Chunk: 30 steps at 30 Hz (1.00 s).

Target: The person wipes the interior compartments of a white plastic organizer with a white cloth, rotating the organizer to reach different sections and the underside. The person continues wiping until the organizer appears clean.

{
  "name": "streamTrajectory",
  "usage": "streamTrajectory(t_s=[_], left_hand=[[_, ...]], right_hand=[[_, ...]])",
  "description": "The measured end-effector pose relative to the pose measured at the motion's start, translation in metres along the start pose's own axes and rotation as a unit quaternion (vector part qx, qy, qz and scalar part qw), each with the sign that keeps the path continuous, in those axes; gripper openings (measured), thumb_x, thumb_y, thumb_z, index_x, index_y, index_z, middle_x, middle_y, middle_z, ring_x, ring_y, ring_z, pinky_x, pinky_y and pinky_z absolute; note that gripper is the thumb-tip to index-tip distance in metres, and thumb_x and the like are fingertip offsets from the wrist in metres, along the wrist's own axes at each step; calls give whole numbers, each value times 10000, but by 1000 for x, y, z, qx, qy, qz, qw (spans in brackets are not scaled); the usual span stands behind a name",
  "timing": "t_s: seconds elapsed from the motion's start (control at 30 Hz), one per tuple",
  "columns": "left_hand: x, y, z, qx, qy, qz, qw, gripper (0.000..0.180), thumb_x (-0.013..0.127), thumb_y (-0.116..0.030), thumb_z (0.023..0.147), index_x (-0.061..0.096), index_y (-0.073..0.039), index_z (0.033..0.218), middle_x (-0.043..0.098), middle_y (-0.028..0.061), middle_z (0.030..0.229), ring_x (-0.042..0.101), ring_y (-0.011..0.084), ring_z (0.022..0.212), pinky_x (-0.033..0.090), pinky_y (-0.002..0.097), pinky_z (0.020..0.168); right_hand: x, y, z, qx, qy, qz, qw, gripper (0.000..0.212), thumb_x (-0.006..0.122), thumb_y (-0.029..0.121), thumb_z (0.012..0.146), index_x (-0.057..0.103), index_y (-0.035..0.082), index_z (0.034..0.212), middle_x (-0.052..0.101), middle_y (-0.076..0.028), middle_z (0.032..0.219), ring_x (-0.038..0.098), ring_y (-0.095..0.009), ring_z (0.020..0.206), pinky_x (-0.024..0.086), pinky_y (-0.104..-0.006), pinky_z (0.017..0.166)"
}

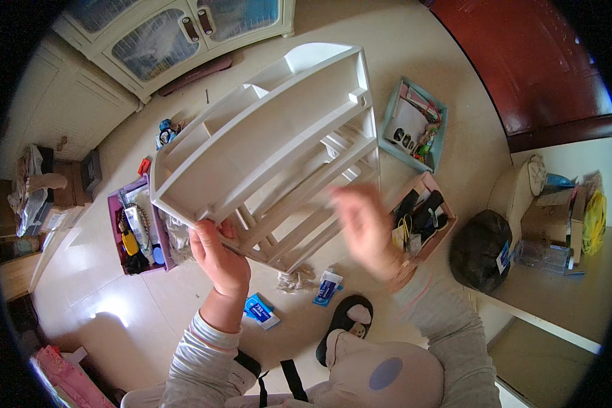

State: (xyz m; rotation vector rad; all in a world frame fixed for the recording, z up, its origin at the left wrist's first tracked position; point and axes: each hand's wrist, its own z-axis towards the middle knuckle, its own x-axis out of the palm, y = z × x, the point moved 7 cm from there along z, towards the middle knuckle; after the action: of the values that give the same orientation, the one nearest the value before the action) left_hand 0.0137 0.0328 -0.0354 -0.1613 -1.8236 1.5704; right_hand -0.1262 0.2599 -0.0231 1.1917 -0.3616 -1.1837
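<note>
2 hands are up at the white plastic shelf rack [272,146], which you hold tilted in the air above the pale floor [360,41] in the head view.

Your left hand [217,258] grips the rack's lower left corner, fingers curled tight around the edge of a side rail with the thumb pressed on the near face. Your right hand [364,228] sits at the rack's lower right edge; it is motion-blurred, so the fingers look loosely spread and open, but you cannot tell for sure whether they touch the slats.

Left of the rack, on the floor, a purple tray [115,234] holds tubes and small bottles. Right of the rack's top end lies a light blue box [391,126] full of oddments, and just below it, beside the rack's lower right, a pink box [442,234] with dark cables inside. Beneath the rack, near your wrists, a blue and white tube [328,287] and a small blue packet [260,311] lie flat on the floor, well apart from each other. A black slipper [347,319] rests just beside the tube. Farther right of the rack, a black bag [481,250] sits against a cream seat.
</note>
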Motion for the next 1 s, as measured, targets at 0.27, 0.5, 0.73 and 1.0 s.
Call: streamTrajectory(t_s=[0.27, 0.5, 0.73, 1.0], left_hand=[[9, -2, 4, 9, -27, 65, 998, 365, 489, -413, 1162, 524, -128, 935, 496, -6, 766, 432, 106, 689, 350, 290, 644], [11, 0, 7, 7, -48, 45, 998, 370, 497, -410, 1160, 520, -129, 921, 488, -15, 767, 431, 101, 702, 350, 287, 647], [14, -2, 7, 12, -38, 46, 998, 408, 516, -458, 1144, 519, -129, 904, 497, -8, 782, 441, 103, 714, 359, 279, 652], [15, 0, 5, 7, -54, -8, 999, 383, 526, -409, 1141, 508, -126, 884, 481, -13, 788, 429, 101, 721, 359, 275, 663]], right_hand=[[20, -6, -13, -130, 103, -311, 936, 413, 692, 62, 816, 718, 87, 1227, 713, -33, 1191, 605, -292, 1127, 455, -468, 975], [54, 32, -28, -212, 164, -236, 934, 320, 629, 69, 918, 755, 96, 1211, 737, -26, 1297, 645, -221, 1120, 460, -425, 934], [-1, -4, 16, -90, 96, -357, 925, 419, 623, -65, 856, 716, 45, 1249, 728, -71, 1294, 616, -315, 1084, 487, -459, 1000], [94, 40, -32, -82, 236, -104, 963, 302, 721, 62, 853, 704, 60, 1155, 730, -62, 1154, 657, -273, 1005, 515, -430, 864]])
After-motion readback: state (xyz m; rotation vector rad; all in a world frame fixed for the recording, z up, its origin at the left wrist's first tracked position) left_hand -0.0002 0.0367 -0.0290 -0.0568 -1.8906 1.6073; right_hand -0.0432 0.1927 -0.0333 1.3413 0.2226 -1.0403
